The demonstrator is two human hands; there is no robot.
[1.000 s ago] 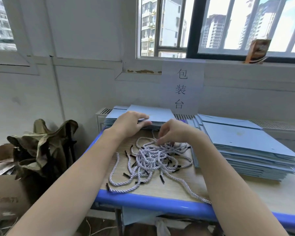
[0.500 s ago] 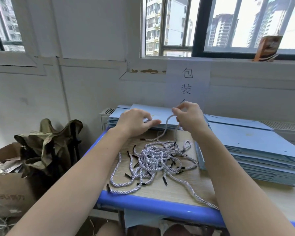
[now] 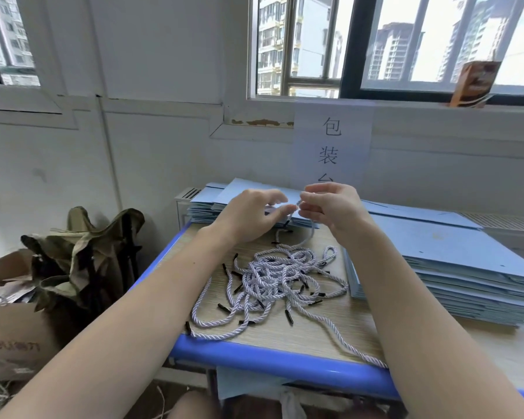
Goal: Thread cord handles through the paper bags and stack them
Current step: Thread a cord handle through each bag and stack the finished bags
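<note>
blue-edged table [image 3: 285,359]: above the cord pile [image 3: 282,279] both our hands, left hand [image 3: 248,217] and right hand [image 3: 333,207], are pinching one cord [image 3: 298,204]; next we're feeding its tip into a bag hole.

bright daylight pours through the large black-framed glass window [image 3: 436,43] at the back, where the sky is blown out to white. shadows on the blue-edged wooden table [image 3: 285,355] are faint, and wide-angle distortion bends lines near the edges, slightly soft.
</note>
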